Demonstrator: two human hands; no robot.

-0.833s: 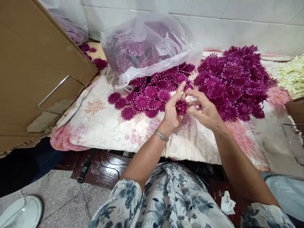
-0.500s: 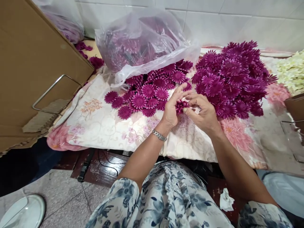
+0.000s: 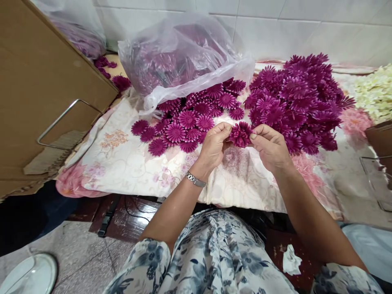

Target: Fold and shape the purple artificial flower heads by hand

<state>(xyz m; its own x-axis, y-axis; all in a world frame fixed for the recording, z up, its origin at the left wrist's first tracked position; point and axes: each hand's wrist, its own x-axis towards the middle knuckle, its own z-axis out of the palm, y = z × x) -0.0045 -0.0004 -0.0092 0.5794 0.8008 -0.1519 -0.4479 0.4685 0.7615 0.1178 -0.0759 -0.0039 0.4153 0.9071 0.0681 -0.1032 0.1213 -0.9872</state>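
At frame centre, left hand [image 3: 213, 146] and right hand [image 3: 272, 148] — fingers [image 3: 226, 130] pinched closed — hold opposite edges of a purple flower [image 3: 240, 134], seemingly part-worked; flat blooms [image 3: 175, 132], centre-left, appear left to do.

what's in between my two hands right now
In the head view, a purple flower sits there, pinched at its edges by the left hand and right hand.

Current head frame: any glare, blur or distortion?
Head view: glare on the crinkled translucent plastic bag and glossy dark-red wooden surface; head view: purple many-petalled flower between left hand and right hand looks fairly sharp; head view: wide-angle stretch towards the edges, brown cardboard panel appearing slanted.
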